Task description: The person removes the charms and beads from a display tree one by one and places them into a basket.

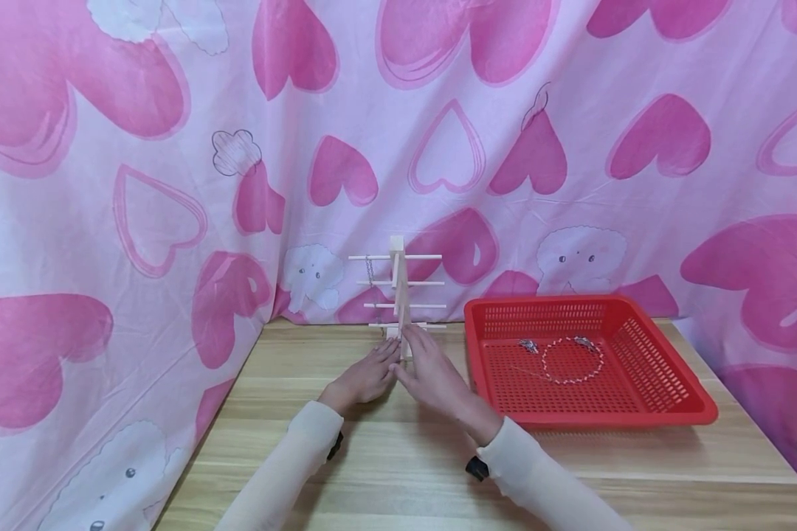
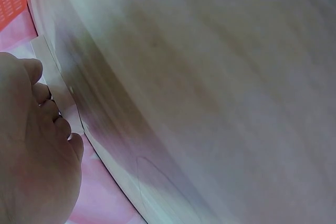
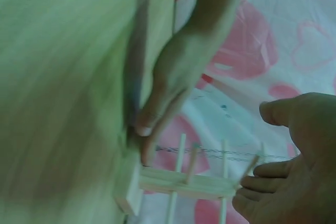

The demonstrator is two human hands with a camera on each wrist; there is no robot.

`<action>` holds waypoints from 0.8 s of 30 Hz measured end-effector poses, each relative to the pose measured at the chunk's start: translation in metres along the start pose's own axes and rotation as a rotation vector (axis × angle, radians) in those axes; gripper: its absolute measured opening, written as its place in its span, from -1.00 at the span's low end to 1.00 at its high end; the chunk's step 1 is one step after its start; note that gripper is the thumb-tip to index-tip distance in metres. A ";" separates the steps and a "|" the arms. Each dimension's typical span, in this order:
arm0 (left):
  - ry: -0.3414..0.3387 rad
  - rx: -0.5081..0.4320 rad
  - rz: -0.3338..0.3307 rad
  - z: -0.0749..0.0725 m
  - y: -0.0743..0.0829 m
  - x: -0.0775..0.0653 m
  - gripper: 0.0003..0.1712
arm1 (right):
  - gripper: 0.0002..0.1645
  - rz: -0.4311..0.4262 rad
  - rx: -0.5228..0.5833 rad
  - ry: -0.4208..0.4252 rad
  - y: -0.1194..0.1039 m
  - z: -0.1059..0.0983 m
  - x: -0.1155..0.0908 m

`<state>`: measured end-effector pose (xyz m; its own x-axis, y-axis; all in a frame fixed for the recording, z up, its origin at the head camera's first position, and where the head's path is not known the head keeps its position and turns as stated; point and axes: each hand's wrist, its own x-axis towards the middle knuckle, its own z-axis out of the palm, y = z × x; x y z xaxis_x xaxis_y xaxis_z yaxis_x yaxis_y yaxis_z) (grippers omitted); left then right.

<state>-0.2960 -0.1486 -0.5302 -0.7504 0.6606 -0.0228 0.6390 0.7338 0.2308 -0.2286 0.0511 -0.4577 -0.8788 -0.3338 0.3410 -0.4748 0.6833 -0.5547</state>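
A pale wooden peg rack (image 1: pixel 401 287) stands upright at the back of the table, its thin rods sticking out to both sides. A silver chain necklace (image 1: pixel 370 269) hangs from the rods on its left side. At the foot of the rack, the fingers of my left hand (image 1: pixel 370 375) rest on the wooden base (image 2: pixel 59 85). My right hand (image 1: pixel 435 375) is beside the rack's lower right side, fingers extended toward the post; in the right wrist view, thumb and fingers stand apart. Whether the right fingertips touch the post I cannot tell.
A red perforated basket (image 1: pixel 591 422) stands on the right of the wooden table (image 1: pixel 398 479). Inside lie a red-and-white beaded loop (image 1: pixel 563 381) and a small silver chain bundle (image 1: pixel 528 346). A pink heart-patterned curtain (image 1: pixel 345 96) hangs behind and to the left.
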 end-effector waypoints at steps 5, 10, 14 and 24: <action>0.022 -0.005 0.019 0.000 0.000 -0.001 -0.34 | -0.05 0.038 0.012 0.021 0.007 0.012 -0.002; 0.021 0.014 0.022 0.000 -0.001 0.000 -0.32 | -0.03 0.051 -0.022 -0.004 0.013 0.021 -0.003; 0.018 -0.002 -0.003 -0.002 0.001 0.000 -0.31 | -0.07 0.060 -0.070 -0.041 0.018 0.027 -0.004; -0.011 -0.026 -0.040 -0.001 0.004 0.000 -0.32 | -0.21 0.044 -0.201 -0.091 0.040 0.046 -0.010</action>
<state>-0.2940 -0.1459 -0.5288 -0.7734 0.6324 -0.0435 0.6035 0.7556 0.2549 -0.2408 0.0519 -0.5181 -0.9033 -0.3519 0.2453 -0.4251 0.8108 -0.4024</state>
